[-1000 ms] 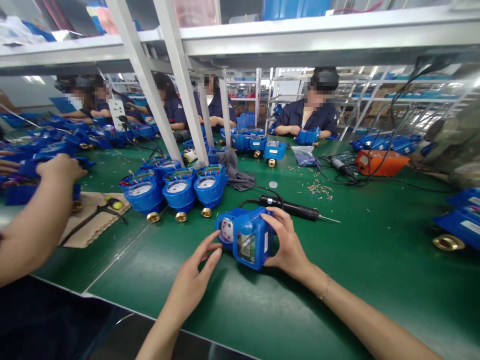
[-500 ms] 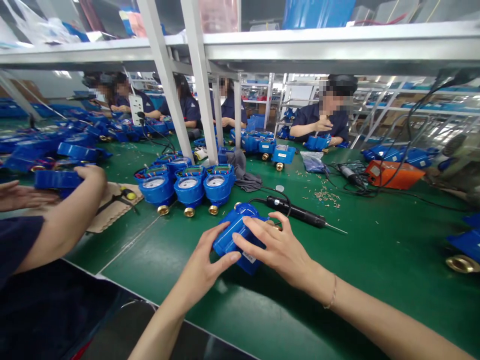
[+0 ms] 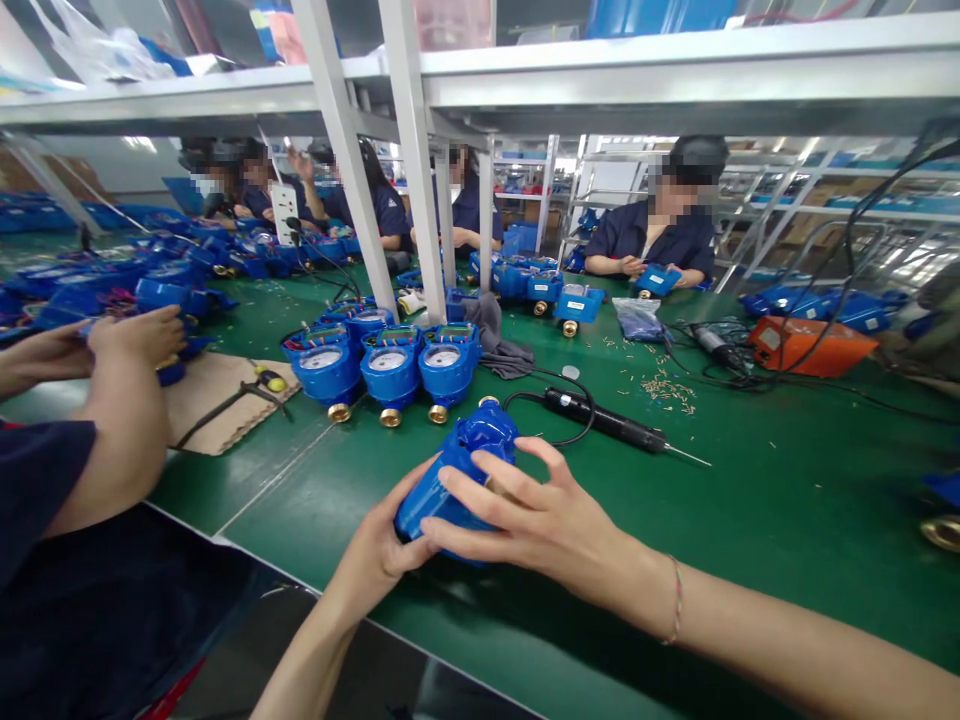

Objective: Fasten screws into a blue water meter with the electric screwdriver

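Fingers (image 3: 487, 505) of the R hand (image 3: 562, 525) are being spread, tips apart, across the smooth upper side of a glossy blue, round-bodied plastic meter (image 3: 424, 495); whether they're being clamped can't be told, as the R thumb is being hidden. By the L hand (image 3: 382, 540) the near L end is being gripped, w/ the thumb being set on the near side & the other fingers being mostly covered.

Vs. 1 s ago, the dial & display window are being turned out of view. Vs. 0.5 s ago, the meter is being shifted L, farther from a black, corded, pen-shaped screwdriver (image 3: 607, 420), & the white label is being hidden.

Pos.: meter is being held btw both hands, directly under the R fingertips & against the L thumb, over the green tabletop (image 3: 787, 500); contact w/ it can't be told. Beyond, to the L, a front row of three blue meters w/ white dials & brass fittings (image 3: 390, 375) is being kept well apart from the fingers.
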### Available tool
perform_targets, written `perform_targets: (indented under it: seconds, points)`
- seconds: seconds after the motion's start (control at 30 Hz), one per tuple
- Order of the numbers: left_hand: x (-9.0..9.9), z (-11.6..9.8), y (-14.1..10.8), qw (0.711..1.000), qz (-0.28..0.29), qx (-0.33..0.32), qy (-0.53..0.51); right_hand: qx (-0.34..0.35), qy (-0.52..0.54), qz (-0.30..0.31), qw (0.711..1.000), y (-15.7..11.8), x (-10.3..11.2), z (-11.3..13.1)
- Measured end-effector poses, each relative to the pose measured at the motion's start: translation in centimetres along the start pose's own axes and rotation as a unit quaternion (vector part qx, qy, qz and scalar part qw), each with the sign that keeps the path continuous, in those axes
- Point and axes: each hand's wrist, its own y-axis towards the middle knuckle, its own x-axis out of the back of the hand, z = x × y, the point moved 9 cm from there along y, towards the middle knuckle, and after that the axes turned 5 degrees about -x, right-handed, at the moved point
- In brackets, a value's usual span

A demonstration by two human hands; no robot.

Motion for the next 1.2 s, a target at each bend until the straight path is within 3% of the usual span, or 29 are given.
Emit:
perform_targets:
  seconds: [0.1, 0.17, 0.2, 0.27, 0.33, 0.37, 0.4, 0.57, 0.7, 0.77, 0.83, 0.97, 1.07, 1.2]
  points:
    - [0.1, 0.5, 0.0, 0.999, 0.024, 0.035, -0.020, -0.137, 0.090, -0.037, 0.986, -1.8, -0.5, -2.4]
    - [-0.1, 0.5, -0.1, 0.997, 0.046, 0.057, -0.026, -0.266, 0.177, -0.060, 0.945, -3.9, -2.3, -4.5]
    - [-0.1, 0.5, -0.1, 0.996, 0.055, 0.063, -0.027, -0.327, 0.237, -0.065, 0.912, -5.2, -3.8, -5.2]
    - [-0.1, 0.6, -0.3, 0.996, 0.060, 0.068, -0.021, -0.423, 0.392, -0.041, 0.816, -7.5, -7.6, -5.7]
    - [-0.1, 0.7, -0.4, 0.997, 0.053, 0.061, 0.001, -0.456, 0.535, 0.013, 0.711, -8.6, -10.9, -4.5]
    - [-0.1, 0.8, -0.6, 0.997, 0.047, 0.054, 0.017, -0.453, 0.579, 0.038, 0.677, -8.7, -11.9, -3.7]
    - [-0.1, 0.8, -0.7, 0.997, 0.040, 0.045, 0.038, -0.445, 0.599, 0.057, 0.663, -8.6, -12.3, -3.1]
    - [-1.0, 1.1, -1.6, 0.981, 0.008, -0.015, 0.194, -0.419, 0.577, 0.071, 0.697, -7.5, -11.3, -2.7]
    - [-1.9, 1.6, -1.8, 0.958, 0.024, -0.015, 0.285, -0.448, 0.586, 0.050, 0.674, -7.8, -11.2, -2.9]
    - [-1.9, 0.8, -1.7, 0.957, 0.047, -0.022, 0.284, -0.464, 0.592, 0.035, 0.658, -8.2, -11.2, -2.8]
    - [-1.6, -1.3, -1.6, 0.961, 0.052, -0.034, 0.270, -0.480, 0.590, 0.022, 0.649, -8.7, -11.1, -2.6]
    - [-1.2, -7.8, -1.5, 0.954, -0.015, -0.057, 0.295, -0.488, 0.574, 0.001, 0.657, -8.8, -10.4, -2.3]
    - [-2.9, -11.6, -1.1, 0.918, -0.069, -0.100, 0.377, -0.466, 0.589, -0.025, 0.660, -8.2, -9.9, -2.2]
    - [-4.5, -13.1, -0.3, 0.862, -0.145, -0.158, 0.459, -0.451, 0.595, -0.045, 0.663, -7.8, -9.7, -2.3]
